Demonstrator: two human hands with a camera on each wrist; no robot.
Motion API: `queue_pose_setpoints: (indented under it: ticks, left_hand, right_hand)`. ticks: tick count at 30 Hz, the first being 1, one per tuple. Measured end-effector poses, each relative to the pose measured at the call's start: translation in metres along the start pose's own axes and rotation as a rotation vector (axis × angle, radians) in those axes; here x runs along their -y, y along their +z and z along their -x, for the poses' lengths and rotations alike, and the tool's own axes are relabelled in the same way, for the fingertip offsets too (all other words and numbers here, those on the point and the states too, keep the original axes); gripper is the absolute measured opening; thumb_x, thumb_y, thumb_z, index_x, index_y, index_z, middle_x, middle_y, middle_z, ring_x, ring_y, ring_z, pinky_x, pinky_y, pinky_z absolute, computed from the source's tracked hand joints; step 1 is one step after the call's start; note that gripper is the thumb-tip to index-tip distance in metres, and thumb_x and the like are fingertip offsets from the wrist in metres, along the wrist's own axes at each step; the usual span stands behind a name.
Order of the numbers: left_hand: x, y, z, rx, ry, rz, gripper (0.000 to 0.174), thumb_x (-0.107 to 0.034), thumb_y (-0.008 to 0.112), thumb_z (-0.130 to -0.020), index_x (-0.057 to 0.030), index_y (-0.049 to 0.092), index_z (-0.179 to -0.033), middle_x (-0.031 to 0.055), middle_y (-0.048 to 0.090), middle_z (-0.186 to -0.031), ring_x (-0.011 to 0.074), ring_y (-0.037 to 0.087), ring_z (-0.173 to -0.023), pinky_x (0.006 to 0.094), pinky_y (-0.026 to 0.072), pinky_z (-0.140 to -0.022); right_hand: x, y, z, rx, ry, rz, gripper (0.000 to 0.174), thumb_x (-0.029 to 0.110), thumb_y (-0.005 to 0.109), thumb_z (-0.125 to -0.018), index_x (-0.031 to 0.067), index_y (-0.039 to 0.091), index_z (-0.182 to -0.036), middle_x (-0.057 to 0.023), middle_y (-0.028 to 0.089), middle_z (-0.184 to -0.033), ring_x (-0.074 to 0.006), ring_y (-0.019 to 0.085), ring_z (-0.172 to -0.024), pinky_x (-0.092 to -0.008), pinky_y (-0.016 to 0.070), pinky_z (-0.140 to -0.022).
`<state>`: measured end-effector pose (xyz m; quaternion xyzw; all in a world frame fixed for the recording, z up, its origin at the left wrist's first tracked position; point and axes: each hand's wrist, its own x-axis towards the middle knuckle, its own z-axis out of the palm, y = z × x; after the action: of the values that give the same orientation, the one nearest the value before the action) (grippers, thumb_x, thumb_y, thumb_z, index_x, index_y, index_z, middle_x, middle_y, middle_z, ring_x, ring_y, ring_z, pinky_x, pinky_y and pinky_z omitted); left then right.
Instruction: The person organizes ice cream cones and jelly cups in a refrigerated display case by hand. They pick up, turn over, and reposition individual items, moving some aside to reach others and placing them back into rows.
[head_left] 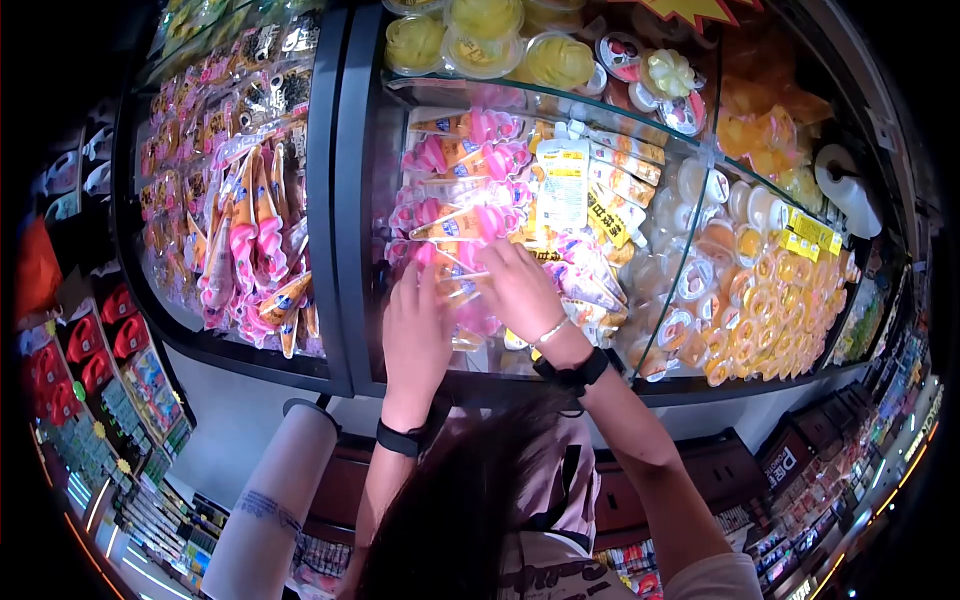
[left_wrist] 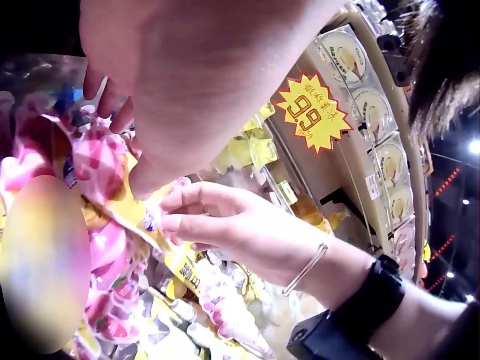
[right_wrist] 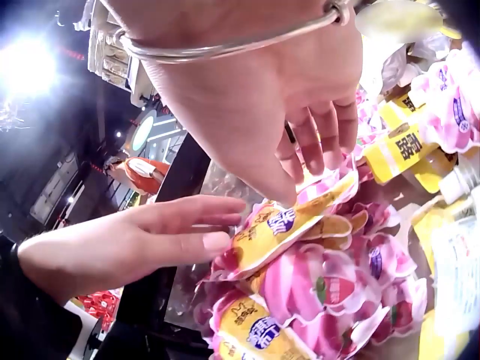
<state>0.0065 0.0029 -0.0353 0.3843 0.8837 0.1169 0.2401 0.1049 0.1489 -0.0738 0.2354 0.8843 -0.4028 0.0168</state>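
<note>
Pink-and-yellow pouches (head_left: pixel 465 225) shaped like ice-cream cones lie stacked in a lit display bin. My left hand (head_left: pixel 415 325) reaches over their near left side, fingers extended. In the right wrist view, its thumb and fingertips are at the left edge of one cone-shaped pouch (right_wrist: pixel 281 229). My right hand (head_left: pixel 525 295) is over the right side of the stack; its thumb and curled fingers pinch that pouch's upper end. White-and-yellow spouted pouches (head_left: pixel 610 180) and paler pink cone pouches (head_left: pixel 590 275) lie to the right of my right hand.
A black frame post (head_left: pixel 352 200) separates this bin from another with hanging cone pouches (head_left: pixel 255 215). Glass dividers (head_left: pixel 690 235) border jelly cups (head_left: pixel 760 290) on the right. Yellow cups (head_left: pixel 480 35) stand behind. A wrapped roll (head_left: pixel 270 500) rises at the near left.
</note>
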Motion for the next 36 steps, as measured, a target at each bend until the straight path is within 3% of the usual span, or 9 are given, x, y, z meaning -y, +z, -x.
queue_pose_setpoints:
  ticks: [6, 11, 15, 19, 23, 25, 26, 30, 36]
  left_hand:
    - [-0.003, 0.004, 0.017, -0.084, -0.016, -0.06, 0.045, -0.01, 0.059, -0.09, -0.0015, 0.048, -0.132, 0.0216, 0.049, -0.134, 0.0369, 0.05, -0.12, 0.0446, 0.044, -0.097]
    - [0.008, 0.005, 0.02, -0.121, -0.029, 0.093, 0.054, -0.009, 0.065, -0.087, -0.0073, 0.046, -0.137, 0.0169, 0.048, -0.137, 0.0373, 0.049, -0.125, 0.0435, 0.0408, -0.103]
    - [-0.008, -0.019, 0.028, -0.141, 0.189, -0.028, 0.064, -0.008, 0.072, -0.078, -0.0073, 0.048, -0.136, 0.0149, 0.052, -0.133, 0.0355, 0.05, -0.124, 0.0436, 0.04, -0.104]
    - [-0.021, -0.018, 0.055, -0.06, 0.27, 0.197, 0.045, -0.001, 0.066, -0.079, -0.0039, 0.059, -0.123, 0.0134, 0.063, -0.117, 0.0368, 0.059, -0.111, 0.0423, 0.0476, -0.093]
    - [-0.06, -0.031, 0.079, 0.037, -0.086, 0.621, 0.03, -0.001, 0.061, -0.087, -0.0042, 0.06, -0.117, 0.0171, 0.065, -0.105, 0.0359, 0.066, -0.095, 0.039, 0.0536, -0.08]
    - [-0.067, -0.022, 0.097, 0.015, -0.368, 1.112, 0.029, -0.011, 0.057, -0.096, -0.0016, 0.053, -0.123, 0.0157, 0.063, -0.112, 0.0259, 0.065, -0.099, 0.036, 0.0516, -0.087]
    - [-0.069, -0.013, 0.102, -0.031, -0.494, 1.429, 0.033, -0.012, 0.057, -0.097, -0.0004, 0.049, -0.127, 0.0153, 0.061, -0.117, 0.0233, 0.063, -0.104, 0.0367, 0.051, -0.091]
    - [-0.071, -0.019, 0.101, -0.122, -0.571, 1.569, 0.042, -0.013, 0.057, -0.098, -0.0018, 0.04, -0.134, 0.0174, 0.058, -0.124, 0.0235, 0.057, -0.115, 0.0367, 0.0434, -0.102]
    - [-0.051, -0.005, 0.099, -0.622, -0.158, 0.661, 0.064, 0.0, 0.067, -0.081, -0.0094, 0.041, -0.139, 0.0195, 0.033, -0.145, 0.0319, 0.037, -0.135, 0.0413, 0.0375, -0.107]
  right_hand:
    - [-0.001, 0.021, 0.016, 0.002, -0.083, 0.046, 0.033, 0.009, 0.068, -0.073, 0.0053, 0.057, -0.105, -0.013, 0.057, -0.102, -0.033, 0.056, -0.102, -0.0418, 0.046, -0.089]
    - [0.003, 0.016, 0.017, 0.038, -0.076, -0.025, 0.028, 0.006, 0.065, -0.078, 0.004, 0.057, -0.104, -0.0141, 0.058, -0.103, -0.0342, 0.057, -0.101, -0.043, 0.0471, -0.087]
    - [0.014, 0.0, 0.031, 0.044, 0.01, -0.36, 0.019, 0.008, 0.066, -0.083, 0.0045, 0.056, -0.099, -0.0157, 0.061, -0.095, -0.0391, 0.06, -0.089, -0.0434, 0.0487, -0.074]
    - [0.038, -0.042, 0.063, 0.108, -0.02, -0.552, 0.023, 0.012, 0.067, -0.086, 0.0047, 0.055, -0.105, -0.0149, 0.064, -0.092, -0.0383, 0.063, -0.082, -0.0413, 0.0498, -0.067]
    - [0.046, -0.063, 0.099, 0.141, 0.151, -0.767, 0.048, 0.022, 0.074, -0.085, 0.0059, 0.051, -0.124, -0.0116, 0.065, -0.105, -0.0253, 0.065, -0.097, -0.0341, 0.0498, -0.083]
    - [0.043, -0.055, 0.11, 0.147, 0.17, -0.801, 0.059, 0.025, 0.075, -0.085, 0.0052, 0.046, -0.132, -0.0105, 0.062, -0.115, -0.0216, 0.059, -0.113, -0.0329, 0.0452, -0.095]
    - [0.044, -0.043, 0.117, 0.127, 0.212, -0.838, 0.049, 0.025, 0.072, -0.088, 0.004, 0.05, -0.126, -0.0088, 0.065, -0.106, -0.0213, 0.062, -0.104, -0.0327, 0.0476, -0.09]
    - [0.044, -0.018, 0.132, 0.246, 0.475, -1.044, 0.03, 0.023, 0.065, -0.093, 0.0013, 0.057, -0.112, -0.0099, 0.065, -0.082, -0.0173, 0.063, -0.075, -0.0314, 0.0491, -0.069]
    - [0.054, -0.043, 0.119, 0.082, 0.371, -0.739, 0.02, 0.019, 0.063, -0.093, 0.0013, 0.06, -0.1, -0.011, 0.06, -0.065, -0.0209, 0.059, -0.057, -0.0305, 0.0456, -0.056]
